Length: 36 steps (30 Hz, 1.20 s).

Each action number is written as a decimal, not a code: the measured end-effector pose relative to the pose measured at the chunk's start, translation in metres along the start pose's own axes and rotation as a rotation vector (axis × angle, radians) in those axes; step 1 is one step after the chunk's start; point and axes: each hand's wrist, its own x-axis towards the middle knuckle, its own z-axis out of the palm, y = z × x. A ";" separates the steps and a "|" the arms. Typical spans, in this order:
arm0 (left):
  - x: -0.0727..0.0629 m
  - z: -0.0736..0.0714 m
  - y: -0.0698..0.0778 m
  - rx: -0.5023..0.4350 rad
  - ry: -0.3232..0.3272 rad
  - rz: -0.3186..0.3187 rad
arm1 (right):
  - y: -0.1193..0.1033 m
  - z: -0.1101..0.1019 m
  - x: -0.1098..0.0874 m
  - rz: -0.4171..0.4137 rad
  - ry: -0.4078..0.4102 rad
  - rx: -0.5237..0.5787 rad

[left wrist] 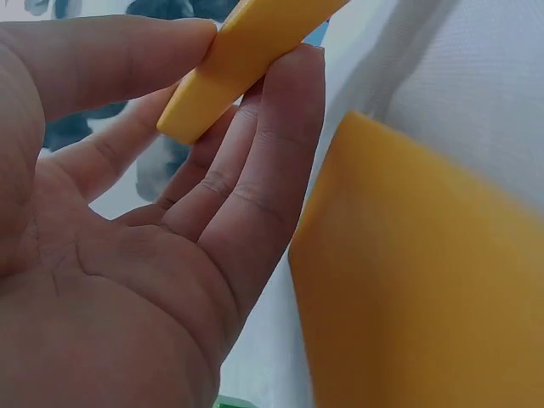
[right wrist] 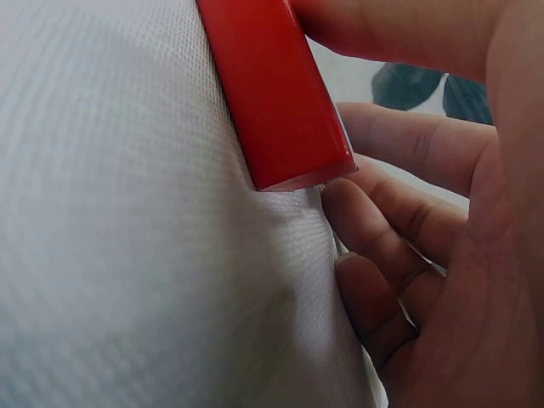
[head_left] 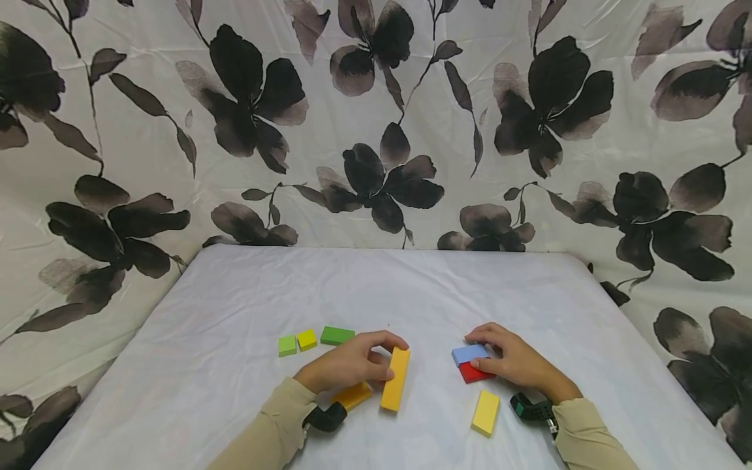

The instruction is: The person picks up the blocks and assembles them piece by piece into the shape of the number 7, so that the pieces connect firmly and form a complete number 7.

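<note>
Head view: my left hand (head_left: 351, 363) pinches long orange block (head_left: 395, 378) by narrow sides, thumb against fingers, near table (head_left: 247, 294) middle. My right hand (head_left: 512, 358) curls on red block (head_left: 473, 373) under blue block (head_left: 469, 353). Blocks look light, rigid, smooth; grip edges.

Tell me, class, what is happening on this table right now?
A person sits at a white-covered table handling coloured blocks. The left hand pinches a long orange-yellow block between thumb and fingers, with a second orange block lying under the wrist. The right hand rests on a red block with a blue block next to it. A yellow block lies loose nearby, and three small green and yellow blocks sit to the left.
</note>
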 end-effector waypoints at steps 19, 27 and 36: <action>0.002 0.008 0.001 0.067 -0.057 0.021 | -0.004 -0.002 0.000 0.019 0.001 0.009; 0.003 0.009 0.000 0.122 -0.061 0.035 | -0.002 0.001 0.000 0.031 0.009 -0.005; 0.007 0.010 -0.001 0.228 -0.029 0.028 | -0.002 0.003 0.000 0.030 0.022 -0.012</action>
